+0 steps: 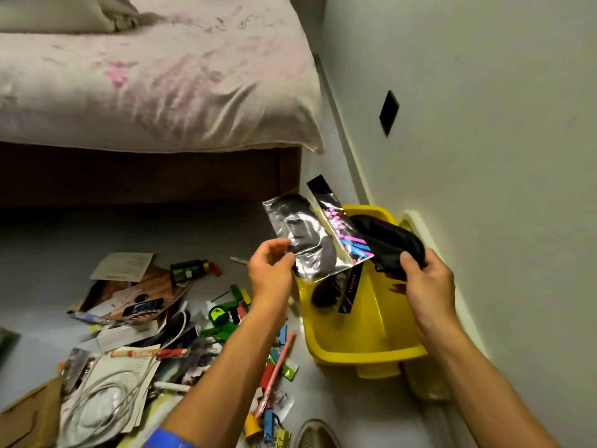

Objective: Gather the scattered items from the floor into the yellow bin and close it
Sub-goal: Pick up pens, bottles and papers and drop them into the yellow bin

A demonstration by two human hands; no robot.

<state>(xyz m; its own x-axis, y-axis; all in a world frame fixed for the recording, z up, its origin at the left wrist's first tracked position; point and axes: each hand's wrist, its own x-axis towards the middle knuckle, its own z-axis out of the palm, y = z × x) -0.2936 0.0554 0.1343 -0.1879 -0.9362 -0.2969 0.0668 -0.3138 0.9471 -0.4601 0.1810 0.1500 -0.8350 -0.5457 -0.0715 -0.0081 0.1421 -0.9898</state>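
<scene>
Over the yellow bin [365, 337], left hand [269, 273] grips clear packets [307, 240], right hand [426, 279] black cloth [387, 244].

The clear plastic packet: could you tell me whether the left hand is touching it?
Touching: the head view shows the left hand pinching the clear plastic packet by its lower-left edge.

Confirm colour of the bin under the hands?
Yellow bin, clearest in the head view.

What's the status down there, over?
Left hand pinching clear plastic packets. Right hand gripping black pouch, both over open yellow bin. Floor pile remains.
</scene>
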